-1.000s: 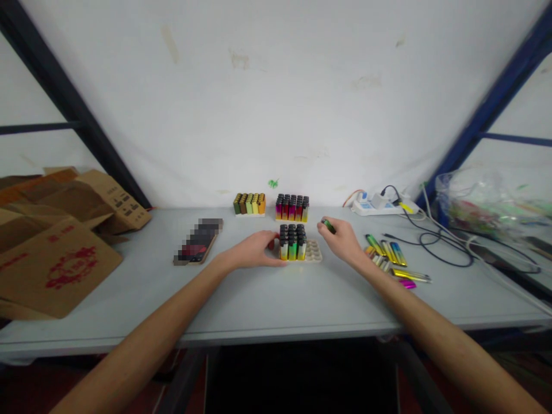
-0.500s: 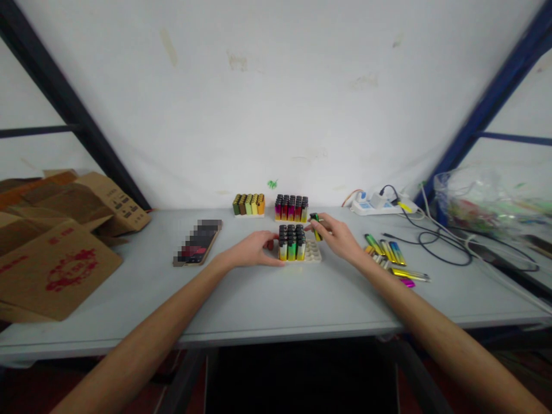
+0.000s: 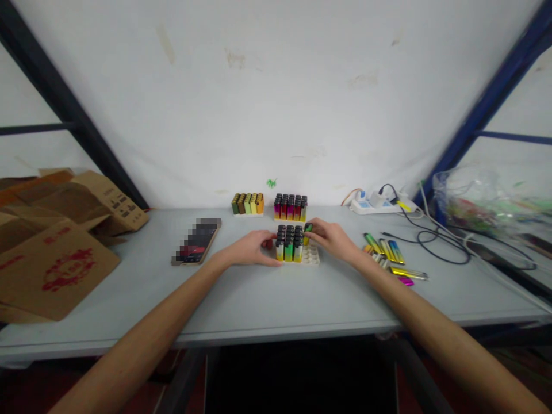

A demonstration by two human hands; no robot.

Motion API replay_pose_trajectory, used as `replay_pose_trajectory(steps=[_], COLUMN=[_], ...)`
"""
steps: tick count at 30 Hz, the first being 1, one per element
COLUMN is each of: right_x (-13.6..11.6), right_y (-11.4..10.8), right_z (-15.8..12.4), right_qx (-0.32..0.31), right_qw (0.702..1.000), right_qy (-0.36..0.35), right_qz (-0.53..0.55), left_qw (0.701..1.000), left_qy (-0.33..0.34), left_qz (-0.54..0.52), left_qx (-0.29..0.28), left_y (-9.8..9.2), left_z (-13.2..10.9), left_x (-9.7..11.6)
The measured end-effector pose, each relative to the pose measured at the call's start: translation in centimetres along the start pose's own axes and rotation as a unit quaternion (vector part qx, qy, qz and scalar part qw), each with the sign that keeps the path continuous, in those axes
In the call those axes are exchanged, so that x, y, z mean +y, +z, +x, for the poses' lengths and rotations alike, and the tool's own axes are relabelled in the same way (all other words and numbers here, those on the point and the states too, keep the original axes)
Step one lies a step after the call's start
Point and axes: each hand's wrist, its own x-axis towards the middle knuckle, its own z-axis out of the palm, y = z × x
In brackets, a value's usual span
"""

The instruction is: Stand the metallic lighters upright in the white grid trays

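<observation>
A white tray (image 3: pixel 314 256) with round holes stands before me, several upright lighters (image 3: pixel 288 244) with black tops filling its left part. My left hand (image 3: pixel 252 248) grips the tray's left end, thumb at the front corner and fingers curled at the side. Pinched in my right hand (image 3: pixel 330 237) is a green and yellow lighter (image 3: pixel 307 236), upright at the back of the tray's right part, beside the standing lighters. Whether its base sits in a hole is hidden. Bare holes show in front of it.
Behind stand a tray of dark-topped lighters (image 3: pixel 291 207) and a block of green-to-orange ones (image 3: pixel 248 204). Loose lighters (image 3: pixel 390 252) lie at right, near cables and a power strip (image 3: pixel 373 206). A phone (image 3: pixel 198 244) and cardboard boxes (image 3: pixel 64 259) are at left.
My right hand has moved slightly left and brought the lighter from a tilt above the tray to upright at its back row. My left hand keeps its place on the tray.
</observation>
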Motion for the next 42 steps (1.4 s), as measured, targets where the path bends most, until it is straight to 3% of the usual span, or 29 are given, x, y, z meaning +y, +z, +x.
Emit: replay_pose_trajectory(steps=[6, 9, 12, 14, 18, 21, 24, 27, 31, 34, 38, 42], right_x=[-0.4, -0.6, -0.1, 0.8, 3.2, 4.4, 5.0, 5.4, 6.0, 5.7, 3.9, 1.4], right_y=[-0.6, -1.8, -3.6, -5.0, -7.5, -9.0, -9.8, -9.8, -9.1, -8.5, -7.5, -6.1], right_z=[-0.2, -0.3, -0.3, -0.4, -1.7, -2.8, -3.3, -3.1, -2.1, -1.3, -0.8, -0.6], right_qx=[-0.039, -0.055, -0.033, -0.003, 0.009, -0.01, -0.044, -0.067, -0.082, -0.042, 0.059, 0.047], right_qw=[0.999, 0.997, 0.992, 0.97, 0.887, 0.843, 0.83, 0.841, 0.883, 0.925, 0.987, 0.971], right_qy=[-0.001, -0.007, 0.03, 0.095, 0.273, 0.35, 0.384, 0.384, 0.324, 0.247, 0.143, 0.106], right_qz=[-0.029, -0.045, -0.122, -0.225, -0.372, -0.408, -0.403, -0.377, -0.328, -0.287, -0.051, 0.21], left_qw=[1.0, 1.0, 1.0, 1.0, 1.0, 1.0, 1.0, 1.0, 1.0, 1.0, 1.0, 1.0], left_qy=[-0.002, -0.008, -0.015, -0.016, -0.014, -0.015, -0.017, -0.02, -0.022, -0.02, -0.016, -0.016], left_qz=[-0.002, -0.011, -0.014, -0.011, -0.006, -0.009, -0.01, -0.012, -0.009, -0.004, -0.005, -0.007], left_qx=[0.001, 0.006, 0.01, 0.011, 0.011, 0.013, 0.014, 0.014, 0.013, 0.013, 0.014, 0.016], left_y=[0.1, 0.2, 0.3, 0.3, 0.4, 0.5, 0.6, 0.5, 0.5, 0.5, 0.5, 0.7], left_z=[0.0, -0.1, -0.1, -0.1, 0.0, 0.1, 0.1, 0.0, 0.0, 0.0, 0.1, 0.1], left_x=[-0.1, -0.1, 0.0, 0.1, 0.1, 0.1, 0.2, 0.3, 0.4, 0.4, 0.4, 0.3])
